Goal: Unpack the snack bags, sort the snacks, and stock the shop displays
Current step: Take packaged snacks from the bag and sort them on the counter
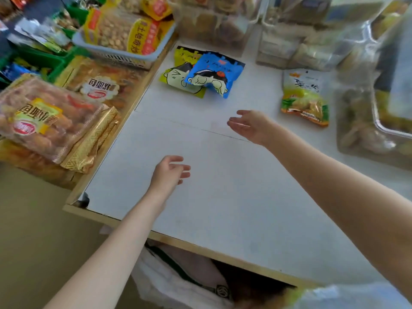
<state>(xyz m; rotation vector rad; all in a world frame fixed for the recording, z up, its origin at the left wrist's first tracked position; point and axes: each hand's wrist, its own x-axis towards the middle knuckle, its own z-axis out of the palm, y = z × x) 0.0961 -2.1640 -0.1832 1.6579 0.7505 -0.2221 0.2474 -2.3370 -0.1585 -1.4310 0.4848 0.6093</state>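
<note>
A blue cartoon snack bag [215, 74] lies partly on top of a yellow cartoon snack bag [178, 72] at the far middle of the white table [223, 197]. To their right lies a green and orange snack bag [304, 97]. My right hand [250, 126] hovers over the table below the blue bag, fingers straight, holding nothing. My left hand [169, 172] hangs above the table's middle with relaxed fingers, also holding nothing.
Left of the table are large bread packs [44, 117], a gold pack [93, 139] and a pale basket of nut bags [124, 39]. Clear plastic bins [214, 21] and bulk bags [374, 121] line the back and right. A white bag [178, 279] sits under the table.
</note>
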